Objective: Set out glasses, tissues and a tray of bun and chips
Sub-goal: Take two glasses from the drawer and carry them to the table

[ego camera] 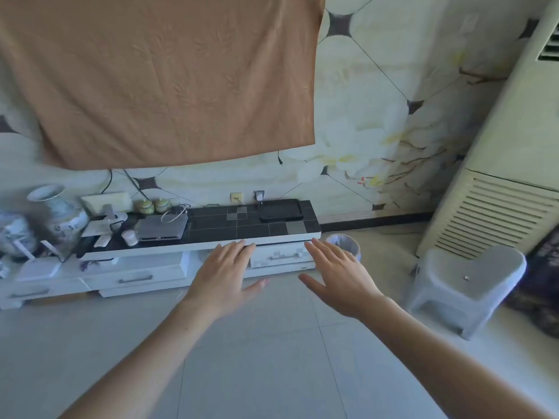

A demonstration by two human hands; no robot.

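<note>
Head view shows both hands, left [225, 275] and right [338, 276], spread flat and empty above the floor. Ahead, the flat black rectangular tray [280, 210] lies on the black-tiled counter [230, 226]. It looks stiff and light, best gripped at its 2 short ends.

Soft, even daylight, cool bluish cast; faint shadows; overall slight blur; wide-angle bending at edges.

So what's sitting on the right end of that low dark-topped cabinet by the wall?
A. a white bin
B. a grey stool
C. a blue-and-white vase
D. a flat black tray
D: a flat black tray lies on the right end of the cabinet top; the vase stands at the left end, while the bin and stool are on the floor.
</note>
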